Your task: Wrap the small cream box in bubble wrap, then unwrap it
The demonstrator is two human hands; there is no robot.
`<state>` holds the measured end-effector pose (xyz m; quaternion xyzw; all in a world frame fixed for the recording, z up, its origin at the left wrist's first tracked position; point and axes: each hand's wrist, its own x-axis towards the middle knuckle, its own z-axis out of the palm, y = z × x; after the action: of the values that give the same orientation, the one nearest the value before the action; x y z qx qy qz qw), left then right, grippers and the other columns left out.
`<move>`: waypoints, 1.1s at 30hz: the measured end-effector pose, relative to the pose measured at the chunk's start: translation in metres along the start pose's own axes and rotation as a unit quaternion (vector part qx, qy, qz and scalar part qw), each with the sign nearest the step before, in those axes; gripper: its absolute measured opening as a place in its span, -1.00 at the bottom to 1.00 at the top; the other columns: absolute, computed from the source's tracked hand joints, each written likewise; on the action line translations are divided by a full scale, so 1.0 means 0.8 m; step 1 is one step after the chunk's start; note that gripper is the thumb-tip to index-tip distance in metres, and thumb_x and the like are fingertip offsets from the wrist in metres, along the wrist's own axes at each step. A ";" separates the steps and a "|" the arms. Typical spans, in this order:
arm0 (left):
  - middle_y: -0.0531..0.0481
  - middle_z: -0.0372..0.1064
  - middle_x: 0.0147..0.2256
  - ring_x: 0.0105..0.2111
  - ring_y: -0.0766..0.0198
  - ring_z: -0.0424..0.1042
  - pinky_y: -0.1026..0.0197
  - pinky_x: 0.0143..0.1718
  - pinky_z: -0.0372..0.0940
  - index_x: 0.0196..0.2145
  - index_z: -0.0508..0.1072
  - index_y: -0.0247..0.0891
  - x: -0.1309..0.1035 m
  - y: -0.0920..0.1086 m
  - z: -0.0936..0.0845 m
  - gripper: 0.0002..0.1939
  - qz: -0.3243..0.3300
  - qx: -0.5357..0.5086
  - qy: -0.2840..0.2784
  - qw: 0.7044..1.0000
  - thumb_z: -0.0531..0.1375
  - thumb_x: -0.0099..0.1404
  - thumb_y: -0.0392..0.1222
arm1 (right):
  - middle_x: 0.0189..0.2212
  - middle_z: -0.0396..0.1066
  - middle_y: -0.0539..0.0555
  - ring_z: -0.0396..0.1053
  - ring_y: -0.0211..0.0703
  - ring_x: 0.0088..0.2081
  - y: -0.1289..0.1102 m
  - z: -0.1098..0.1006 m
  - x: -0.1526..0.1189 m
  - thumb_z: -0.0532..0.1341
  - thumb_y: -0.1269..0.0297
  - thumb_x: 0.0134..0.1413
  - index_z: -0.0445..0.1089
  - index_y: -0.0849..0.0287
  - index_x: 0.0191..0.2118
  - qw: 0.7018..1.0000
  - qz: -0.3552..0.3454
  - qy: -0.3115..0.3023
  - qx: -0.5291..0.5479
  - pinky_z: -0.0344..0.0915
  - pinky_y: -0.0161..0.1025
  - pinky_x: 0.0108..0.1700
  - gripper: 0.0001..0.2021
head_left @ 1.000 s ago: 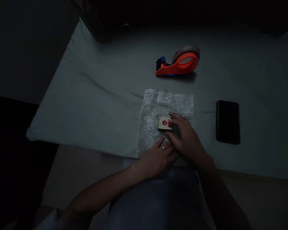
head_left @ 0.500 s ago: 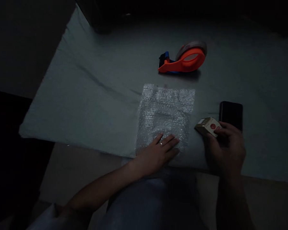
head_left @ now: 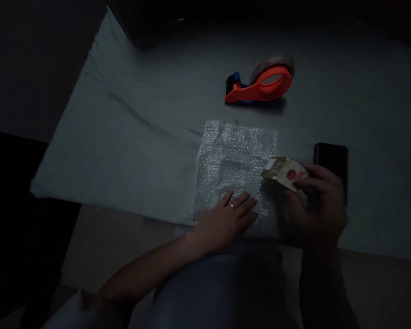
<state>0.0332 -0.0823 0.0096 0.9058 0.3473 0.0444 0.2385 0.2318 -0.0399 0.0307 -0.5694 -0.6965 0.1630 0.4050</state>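
Note:
A sheet of bubble wrap [head_left: 236,151] lies on the cloth-covered table in front of me. My left hand [head_left: 231,217], with a ring on one finger, rests flat on its near part, fingers spread. In my right hand [head_left: 317,196] a small cream-coloured box [head_left: 286,172] with a red round mark is gripped between thumb and fingers. The box is tilted and held over the right edge of the bubble wrap. What is inside the box cannot be seen.
An orange tape dispenser [head_left: 265,87] with a roll of tape stands beyond the bubble wrap. A dark phone-like rectangle [head_left: 330,160] lies at the right, partly behind my right hand. The pale tablecloth [head_left: 130,160] reaches the table's front edge. The room is dim.
My right hand has moved left with the small box, from beside the bubble wrap to over its right edge. My left hand stays on the wrap.

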 end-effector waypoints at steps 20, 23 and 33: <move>-0.17 0.36 0.03 0.15 0.09 0.25 -0.01 0.21 0.15 -0.04 0.39 -0.37 0.010 0.006 0.006 -0.74 -0.006 -0.013 0.082 0.997 0.01 0.40 -0.29 | -0.07 0.39 0.21 0.37 -0.01 0.01 -0.008 0.024 0.004 0.23 0.29 0.10 0.29 0.12 -0.16 0.979 -0.072 -0.191 0.011 0.36 -0.03 0.01 -0.82; -0.14 0.43 -0.09 -0.01 0.17 0.38 0.16 0.06 0.28 -0.13 0.43 -0.41 0.012 0.002 0.001 -0.78 -0.022 -0.080 0.106 0.991 0.05 0.38 -0.27 | -0.13 0.45 0.15 0.44 -0.04 -0.09 -0.009 0.002 -0.008 0.27 0.16 0.06 0.30 0.11 -0.09 0.949 -0.096 -0.301 0.004 0.41 -0.10 -0.09 -0.69; -0.12 0.43 -0.22 -0.18 0.12 0.40 0.10 -0.14 0.34 -0.21 0.42 -0.34 -0.010 -0.008 -0.054 -0.86 -0.136 -0.068 0.141 0.978 0.15 0.31 -0.22 | -0.36 0.48 0.02 0.46 -0.22 -0.29 -0.004 -0.005 0.002 0.17 0.36 0.18 0.35 0.13 -0.34 0.979 -0.066 -0.193 0.006 0.37 -0.28 -0.23 -0.93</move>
<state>0.0126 -0.0659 0.0454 0.8164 0.4937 0.1622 0.2518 0.2325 -0.0403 0.0364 -0.4781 -0.7965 0.2470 0.2758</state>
